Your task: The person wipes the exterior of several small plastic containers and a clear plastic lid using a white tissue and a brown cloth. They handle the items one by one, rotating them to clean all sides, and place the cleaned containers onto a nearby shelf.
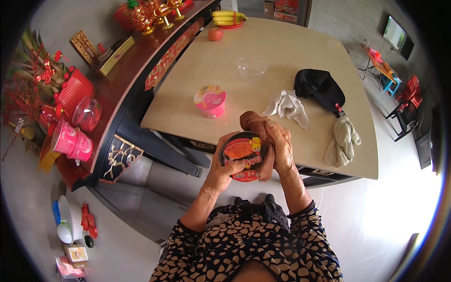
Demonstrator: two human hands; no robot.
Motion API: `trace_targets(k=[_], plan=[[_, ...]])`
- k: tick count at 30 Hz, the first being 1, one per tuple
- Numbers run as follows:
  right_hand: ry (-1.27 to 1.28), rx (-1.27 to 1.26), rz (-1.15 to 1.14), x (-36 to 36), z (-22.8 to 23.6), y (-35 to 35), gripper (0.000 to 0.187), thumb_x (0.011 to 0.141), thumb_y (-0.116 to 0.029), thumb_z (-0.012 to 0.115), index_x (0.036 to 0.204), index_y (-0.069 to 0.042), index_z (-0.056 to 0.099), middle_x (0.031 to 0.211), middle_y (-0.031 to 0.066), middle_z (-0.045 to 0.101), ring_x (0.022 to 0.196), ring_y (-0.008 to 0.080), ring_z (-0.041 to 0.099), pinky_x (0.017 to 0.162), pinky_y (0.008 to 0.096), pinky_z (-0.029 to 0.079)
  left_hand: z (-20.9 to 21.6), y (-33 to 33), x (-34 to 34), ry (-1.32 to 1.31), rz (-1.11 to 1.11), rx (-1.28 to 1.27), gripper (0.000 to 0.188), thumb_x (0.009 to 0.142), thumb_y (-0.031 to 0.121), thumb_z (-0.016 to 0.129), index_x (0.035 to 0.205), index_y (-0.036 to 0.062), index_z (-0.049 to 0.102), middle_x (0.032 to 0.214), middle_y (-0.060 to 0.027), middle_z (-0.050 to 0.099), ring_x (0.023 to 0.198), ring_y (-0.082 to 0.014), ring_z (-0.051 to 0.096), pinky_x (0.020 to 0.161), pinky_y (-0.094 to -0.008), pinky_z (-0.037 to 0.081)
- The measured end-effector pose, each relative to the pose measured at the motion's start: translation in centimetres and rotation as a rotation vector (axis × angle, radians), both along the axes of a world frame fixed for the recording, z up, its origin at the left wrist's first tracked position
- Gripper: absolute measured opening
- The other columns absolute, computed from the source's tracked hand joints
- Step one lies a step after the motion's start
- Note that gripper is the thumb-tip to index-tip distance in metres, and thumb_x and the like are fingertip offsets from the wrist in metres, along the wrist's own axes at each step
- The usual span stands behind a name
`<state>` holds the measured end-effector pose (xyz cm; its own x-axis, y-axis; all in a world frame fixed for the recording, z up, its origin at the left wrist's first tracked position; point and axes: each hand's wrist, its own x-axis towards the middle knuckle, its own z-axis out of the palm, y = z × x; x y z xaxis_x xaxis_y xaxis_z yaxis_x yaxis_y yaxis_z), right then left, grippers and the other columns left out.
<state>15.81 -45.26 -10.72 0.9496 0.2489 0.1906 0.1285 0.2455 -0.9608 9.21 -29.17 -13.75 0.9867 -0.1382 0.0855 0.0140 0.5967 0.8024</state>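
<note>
We see a red cabinet [107,101], then a pink tub [211,103] on the table [174,101]. By its near edge, our left hand [218,174] grips a black tub [242,148], fingers curled; our right hand [280,145] clutches a brown cloth [267,164] partly covering it. Rightward: white cloth [289,107], black cap [319,87], gray cloth [343,141].

Black-lidded bowl [240,149]: bold lettering, inside your grip.
Pink tub [210,100]: print too small for you, beyond-left of grip.
</note>
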Motion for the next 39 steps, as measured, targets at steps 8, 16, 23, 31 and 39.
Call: trace_targets(k=[8, 16, 23, 31, 39], plan=[[-0.269, -0.345, 0.468, 2.6, 0.5, -0.7, 0.032, 0.093, -0.024, 0.049, 0.099, 0.003, 0.064, 0.102, 0.0163, 0.059, 0.099, 0.0262, 0.054, 0.087, 0.0351, 0.044, 0.3, -0.5, -1.0, -0.186, -0.05, 0.281, 0.108, 0.067, 0.014, 0.079, 0.147, 0.0093, 0.006, 0.139, -0.0153, 0.034, 0.13, -0.0241, 0.037, 0.104, -0.0343, 0.036], [-0.427, -0.236, 0.737, 1.2, 2.5, -4.6, 0.019, 0.079, -0.015, 0.064, 0.092, -0.003, 0.072, 0.102, 0.0098, 0.061, 0.096, 0.0228, 0.058, 0.085, 0.0385, 0.045, 0.4, -2.9, -2.5, -0.3, -0.009, 0.514, 0.136, 0.064, 0.008, 0.083, 0.146, 0.0205, -0.025, 0.135, -0.0186, 0.043, 0.126, -0.0294, 0.044, 0.106, -0.0393, 0.034], [-0.788, -0.423, 0.822, 0.8, 3.3, -5.4, 0.02, 0.078, -0.022, 0.066, 0.088, -0.007, 0.073, 0.096, 0.0073, 0.063, 0.093, 0.0274, 0.057, 0.084, 0.0399, 0.044, 0.4, -6.4, -3.5, -0.197, -0.072, 0.178, 0.132, 0.067, -0.012, 0.071, 0.145, 0.0303, -0.027, 0.144, -0.0167, 0.031, 0.13, -0.0276, 0.041, 0.104, -0.0379, 0.037], [-0.26, -0.221, 0.771, 1.4, -0.7, -7.1, 0.031, 0.096, -0.026, 0.052, 0.098, 0.002, 0.065, 0.1, 0.0122, 0.062, 0.098, 0.0218, 0.057, 0.087, 0.034, 0.045, -0.5, -7.9, -4.6, -0.208, 0.164, 0.364, 0.134, 0.064, 0.004, 0.083, 0.148, 0.0235, -0.02, 0.143, -0.0179, 0.036, 0.13, -0.0287, 0.041, 0.105, -0.0386, 0.035], [0.247, 0.162, 0.448, -1.9, -2.2, -6.1, 0.048, 0.099, -0.038, 0.042, 0.114, 0.005, 0.056, 0.11, 0.0151, 0.06, 0.098, 0.0224, 0.057, 0.092, 0.0333, 0.044, -0.8, -8.6, -5.0, -0.131, 0.397, 0.098, 0.108, 0.069, 0.008, 0.079, 0.151, 0.0088, 0.009, 0.118, -0.0143, 0.052, 0.111, -0.023, 0.053, 0.1, -0.0352, 0.04]])
